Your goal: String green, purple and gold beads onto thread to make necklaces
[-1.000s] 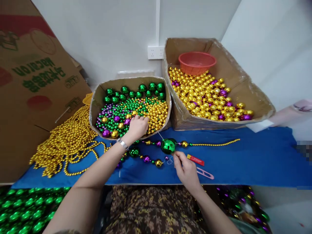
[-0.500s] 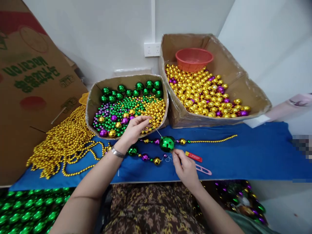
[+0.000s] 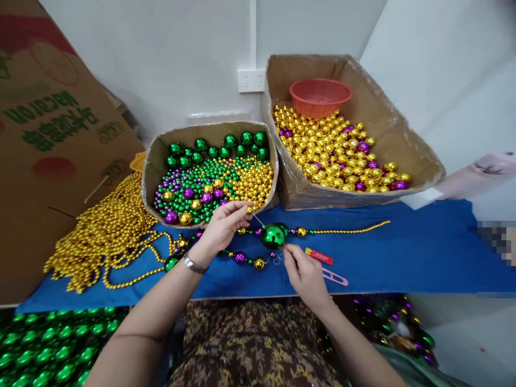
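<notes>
My left hand (image 3: 229, 224) pinches a small gold bead (image 3: 249, 209) at the tip of a thin, pale needle or wire (image 3: 258, 219). That thin piece slants down to a large shiny green bead (image 3: 272, 237). At the green bead's lower right edge, the closed fingertips of my right hand (image 3: 305, 273) grip it; any finer piece between them is too small to make out. A loose thread (image 3: 278, 260) curls beneath. A string of mixed beads lies behind and in front of the green bead, with gold (image 3: 259, 263) and purple (image 3: 239, 257) ones showing.
A carton of mixed beads (image 3: 143, 177) stands behind my left hand. Farther right is a larger carton (image 3: 294, 198) of gold beads holding a red basket (image 3: 321, 97). Gold bead strands (image 3: 100, 236) are heaped at left. A red-and-yellow piece (image 3: 319, 256) and pink tool (image 3: 335, 277) lie by my right hand.
My left hand has come down slightly with the gold bead, closer to the large green bead. The green bead has shifted a little left; my right hand keeps its pinch.
</notes>
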Tool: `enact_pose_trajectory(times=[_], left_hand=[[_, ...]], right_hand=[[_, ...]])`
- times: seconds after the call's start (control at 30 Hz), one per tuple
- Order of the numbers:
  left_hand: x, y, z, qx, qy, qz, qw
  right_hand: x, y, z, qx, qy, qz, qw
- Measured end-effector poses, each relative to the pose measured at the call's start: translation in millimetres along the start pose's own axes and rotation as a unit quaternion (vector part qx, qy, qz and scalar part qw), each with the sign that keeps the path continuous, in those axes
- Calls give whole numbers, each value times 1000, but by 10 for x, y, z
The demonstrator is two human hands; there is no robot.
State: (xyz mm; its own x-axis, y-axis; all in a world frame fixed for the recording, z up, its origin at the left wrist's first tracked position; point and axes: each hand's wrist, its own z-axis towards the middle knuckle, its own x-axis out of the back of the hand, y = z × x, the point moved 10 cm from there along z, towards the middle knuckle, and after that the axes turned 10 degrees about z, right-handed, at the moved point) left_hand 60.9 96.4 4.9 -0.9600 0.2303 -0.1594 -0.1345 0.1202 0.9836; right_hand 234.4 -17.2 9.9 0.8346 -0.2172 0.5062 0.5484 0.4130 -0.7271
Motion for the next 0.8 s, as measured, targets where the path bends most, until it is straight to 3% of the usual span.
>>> enact_pose_trajectory(times=[0.1,0.2,0.4,0.53,0.63,0.8], left_hand=[[-28,111,-49,-46,12,71,996],[-213,107,-118,-76,-17,125,989],[-527,-374,-211,-91,-44,193,976],[-601,-499,-233,-163,-49,324,931],[-644,-277,-246,-216,-57,383,896],[-724,462,-302,-285,-52,372,882]], right_hand=[[28,-41,-3,38,11,-27,999],[66,51,-17,38,17,-54,998],[-8,680,-232,-70,-29,-48,996],[-59,909,-374,-91,-64,-90,990],[72,824,-292,-87,-38,-98,991],[100,357,63,-36,-36,2,999]])
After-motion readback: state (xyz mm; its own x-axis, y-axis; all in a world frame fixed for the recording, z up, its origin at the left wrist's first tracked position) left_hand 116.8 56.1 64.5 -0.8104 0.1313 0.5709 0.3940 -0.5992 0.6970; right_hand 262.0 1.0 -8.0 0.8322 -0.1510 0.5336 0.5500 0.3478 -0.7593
